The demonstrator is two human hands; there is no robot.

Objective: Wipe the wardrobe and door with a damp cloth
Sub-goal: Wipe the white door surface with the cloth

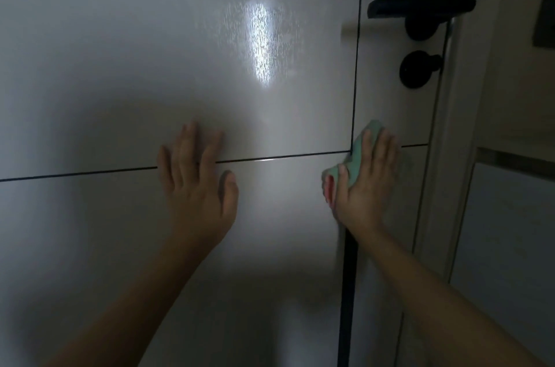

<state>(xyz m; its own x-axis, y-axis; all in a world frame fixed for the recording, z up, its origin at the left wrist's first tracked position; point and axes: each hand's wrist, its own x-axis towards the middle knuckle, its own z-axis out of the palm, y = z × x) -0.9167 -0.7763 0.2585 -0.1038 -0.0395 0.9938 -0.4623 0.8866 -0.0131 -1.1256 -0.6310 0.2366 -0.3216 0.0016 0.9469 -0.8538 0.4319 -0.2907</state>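
Observation:
A pale glossy door (180, 66) fills the view, split by thin dark grooves into panels. My left hand (198, 174) lies flat on it with straight fingers, across the horizontal groove. My right hand (366, 183) presses a light green cloth (359, 153) with a pink patch against the door, where the vertical and horizontal grooves meet. The fingers lie flat over the cloth, and most of the cloth is hidden under the palm. A streaky wet sheen (261, 42) shows on the panel above.
A black lever handle (420, 7) and a round black lock knob (419, 69) sit at the door's right edge. The pale door frame (456, 156) runs down beside them. A wall with a light lower panel (510, 246) lies further right.

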